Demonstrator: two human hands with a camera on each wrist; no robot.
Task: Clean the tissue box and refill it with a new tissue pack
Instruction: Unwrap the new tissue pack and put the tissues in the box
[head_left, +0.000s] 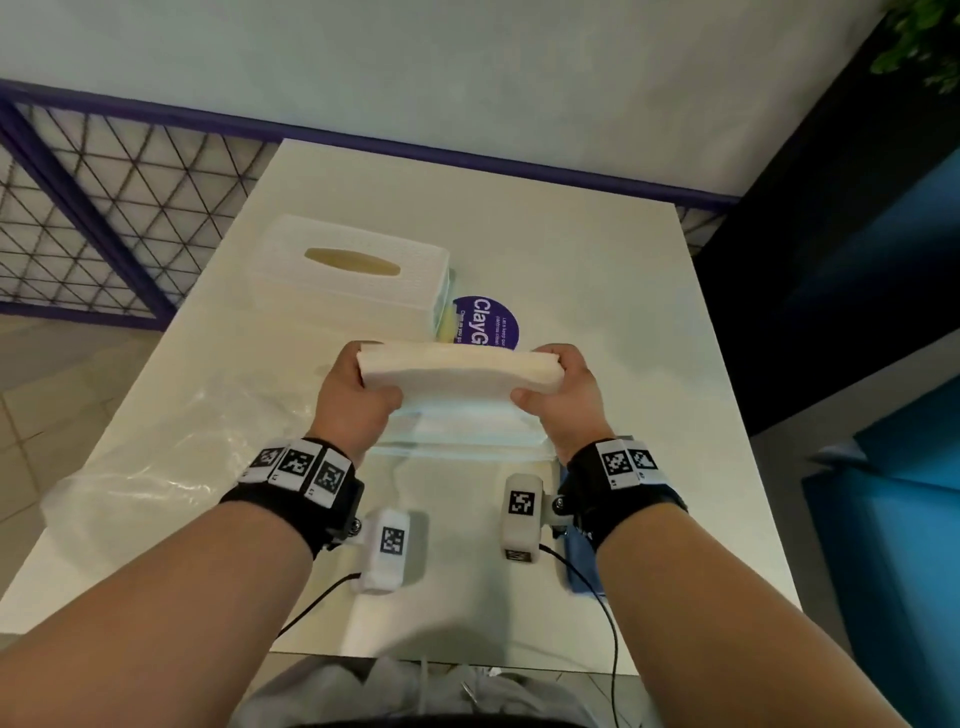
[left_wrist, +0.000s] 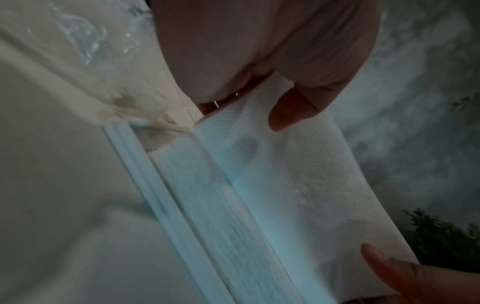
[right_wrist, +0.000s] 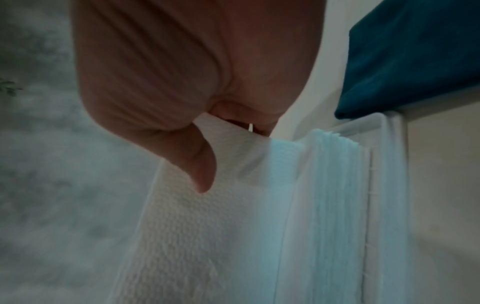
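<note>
- A pale wall and a purple-framed wire grid fill the top and upper left of the head view; below them the white tabletop (head_left: 597, 291) takes up the centre of the frame.
- A crumpled clear plastic wrapper (head_left: 156, 457) lies at the left of the frame.
- The white tissue box (head_left: 353, 275), slot upward, stands in the upper centre, beside a purple round sticker (head_left: 488, 319).
- The stack of tissues (head_left: 462, 371) sits mid-frame, raised over a shallow white tray (head_left: 467, 441) on the tabletop.
- My left hand (head_left: 353, 395) grips the stack's left end, thumb on top, fingers (left_wrist: 293, 111) curled around it.
- My right hand (head_left: 566, 395) grips the right end the same way.
- A blue cloth (head_left: 584, 566) shows under my right wrist.
</note>
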